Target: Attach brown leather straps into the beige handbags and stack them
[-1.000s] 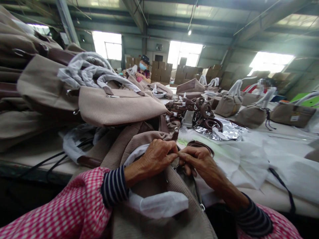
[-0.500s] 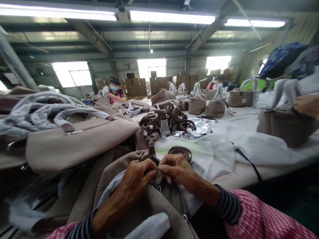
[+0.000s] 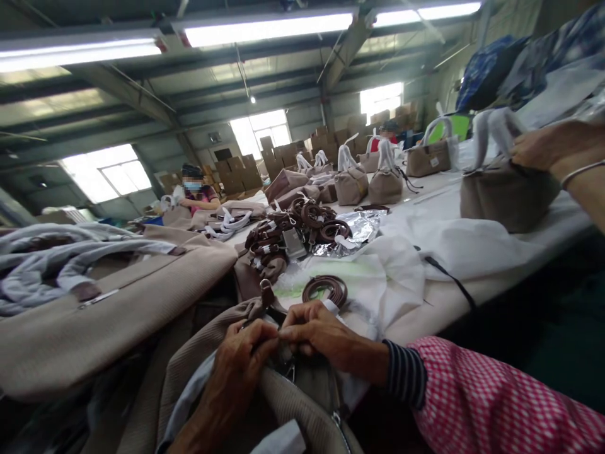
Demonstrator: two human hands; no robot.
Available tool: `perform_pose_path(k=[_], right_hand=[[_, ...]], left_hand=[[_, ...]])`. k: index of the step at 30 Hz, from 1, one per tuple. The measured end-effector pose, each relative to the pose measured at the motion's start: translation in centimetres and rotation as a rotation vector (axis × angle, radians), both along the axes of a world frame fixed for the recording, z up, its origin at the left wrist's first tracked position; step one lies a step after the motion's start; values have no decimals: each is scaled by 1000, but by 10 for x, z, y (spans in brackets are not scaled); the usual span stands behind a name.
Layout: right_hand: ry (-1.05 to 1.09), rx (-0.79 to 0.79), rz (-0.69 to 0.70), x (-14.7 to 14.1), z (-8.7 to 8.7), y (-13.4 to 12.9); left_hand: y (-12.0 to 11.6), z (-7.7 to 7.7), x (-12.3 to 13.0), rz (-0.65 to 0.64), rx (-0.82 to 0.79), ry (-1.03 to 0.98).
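Note:
A taupe ribbed handbag [image 3: 297, 400] lies open in front of me, its metal zipper pull [image 3: 336, 417] showing on the edge. Over its opening, my left hand [image 3: 236, 359] is closed in a pinch. My right hand [image 3: 321, 334] pinches right beside it, thumb and finger meeting the left fingertips. Whatever small piece is between them is hidden. Just above the fingers stands a brown tab with a metal ring [image 3: 266, 293] on the bag. Beyond my right hand rests a coiled brown strap [image 3: 326, 290].
Brown straps [image 3: 307, 221] are heaped mid-table beside silver foil [image 3: 363, 227]. Large bags with wrapped handles [image 3: 118, 296] pile up at left. At right, another person's hand [image 3: 543, 148] touches a small bag [image 3: 508, 195]. A masked person [image 3: 203, 197] works farther back.
The view has tilted and turned to the right, so everything sits lower or further left. Both my hands keep pinching together over the bag. The other person's hand at right shows more fully.

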State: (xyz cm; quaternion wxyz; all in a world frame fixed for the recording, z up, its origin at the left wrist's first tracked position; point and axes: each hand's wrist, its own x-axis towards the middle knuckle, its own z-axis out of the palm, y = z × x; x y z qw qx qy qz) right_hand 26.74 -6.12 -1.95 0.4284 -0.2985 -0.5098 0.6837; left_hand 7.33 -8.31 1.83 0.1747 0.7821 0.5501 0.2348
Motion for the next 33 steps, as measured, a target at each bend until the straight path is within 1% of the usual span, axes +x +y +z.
perform_pose_path(k=[2, 3, 4, 5, 6, 8, 9, 10, 11, 13, 15, 18, 19, 21, 23, 24, 26, 28, 29, 31, 32, 33], right_hand=[[-12, -21, 46, 2, 2, 1], [-44, 0, 67, 5, 5, 1], [-97, 53, 74, 10, 9, 1], [-174, 147, 49, 17, 15, 0], [-272, 281, -17, 26, 23, -1], [-512, 600, -222, 50, 38, -2], [-632, 724, -315, 64, 44, -1], [-744, 797, -336, 77, 49, 0], [-841, 842, -306, 89, 51, 2], [-1002, 898, -166, 106, 49, 7], [-1092, 974, -54, 111, 40, 14], [-1097, 1100, 10, 106, 25, 24], [-1082, 1132, 12, 103, 23, 26], [-1082, 1189, 9, 101, 23, 30], [-1140, 1245, -42, 103, 30, 30], [-1180, 1266, -94, 105, 37, 29], [-1246, 1254, -238, 105, 55, 22], [-1269, 1201, -365, 99, 77, 11], [-1270, 1175, -396, 93, 87, 5], [-1265, 1151, -392, 75, 102, -8], [-1261, 1151, -359, 64, 105, -14], [-1260, 1150, -304, 53, 104, -19]], left_hand=[[0, 3, 0, -8, -11, 1], [-1, 5, 0, -26, 2, 8], [-2, 7, 0, -55, 29, 16], [-4, 10, -1, -94, 63, 25], [-7, 15, -2, -148, 100, 32], [-15, 28, -7, -293, 151, 46], [-20, 35, -9, -378, 152, 62], [-25, 43, -12, -457, 138, 92], [-30, 51, -13, -525, 118, 134], [-38, 61, -12, -605, 92, 250], [-44, 61, -5, -609, 114, 401], [-46, 48, 5, -564, 188, 592], [-46, 44, 6, -557, 204, 610], [-44, 38, 3, -551, 229, 560], [-41, 40, -5, -517, 258, 459], [-39, 42, -10, -490, 281, 412], [-35, 50, -16, -461, 332, 345], [-29, 58, -16, -484, 373, 311], [-26, 61, -14, -507, 389, 302], [-18, 65, -6, -541, 408, 302], [-14, 65, -1, -541, 414, 312], [-10, 65, 4, -535, 419, 323]])
